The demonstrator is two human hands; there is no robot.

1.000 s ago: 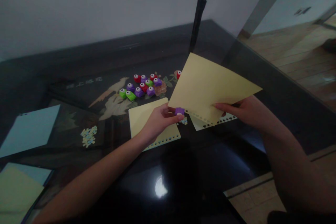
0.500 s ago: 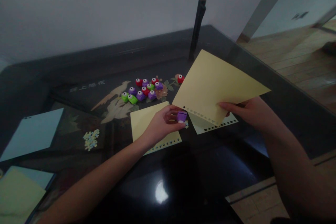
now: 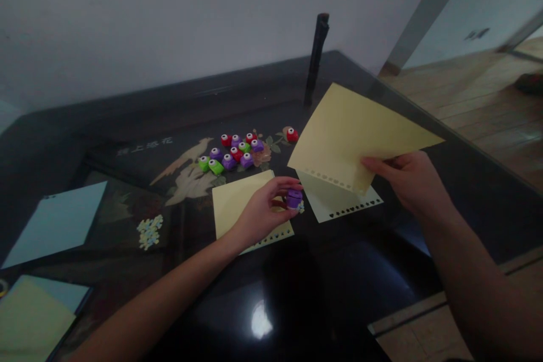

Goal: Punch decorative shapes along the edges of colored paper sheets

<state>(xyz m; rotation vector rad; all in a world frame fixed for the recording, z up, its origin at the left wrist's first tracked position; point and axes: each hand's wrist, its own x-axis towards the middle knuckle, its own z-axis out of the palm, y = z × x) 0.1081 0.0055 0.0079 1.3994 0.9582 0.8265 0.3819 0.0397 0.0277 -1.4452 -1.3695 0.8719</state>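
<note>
Since the earlier frame the purple punch (image 3: 294,198) has come off the edge of the held sheet (image 3: 360,136) and now sits lower, apart from it, while the sheet has lifted a little higher. Fingers of the left hand (image 3: 263,212) are pinched on the punch, thumb on one side and fingertips on the other, just above the right corner of the flat sheet (image 3: 248,206). A few paper bits (image 3: 301,207) lie just beside the punch. The right hand (image 3: 409,181) clamps the held sheet at its lower right, thumb on top and the other fingers behind it; the sheet's punched edge faces the punch and hangs over a pale sheet (image 3: 343,203) with a row of cutouts along its near edge. Behind the flat sheet lies a cluster of punches (image 3: 231,153) in red, purple and green, with one red punch (image 3: 292,135) apart to the right. A dark post (image 3: 316,56) stands farther back. Left of the flat sheet lie a small heap of cutouts (image 3: 149,231) and, beyond, a blue sheet (image 3: 55,223). All rests on the dark table (image 3: 318,288).
</note>
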